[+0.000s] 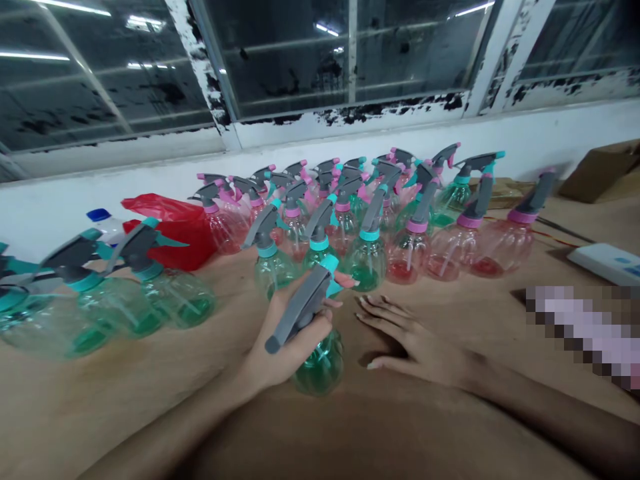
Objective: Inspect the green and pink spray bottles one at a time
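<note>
Left hand (287,355) grasps a rounded, transparent green plastic spray bottle (320,370) beneath its grey-and-teal trigger head (305,301), the body below those fingers (right hand (417,337) spread, holding nothing visible, beside them), step judged as positioning, next move calling for steady support.

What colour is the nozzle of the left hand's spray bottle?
The nozzle is turquoise, seen in the head view.

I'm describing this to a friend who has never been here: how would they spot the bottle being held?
Below the windows, find the brown table with its cluster of spray bottles. Just in front of the cluster's near edge is a green-tinted bottle with a grey-and-teal spray head. Unlike its neighbours, it is held in the person's left grip.
</note>
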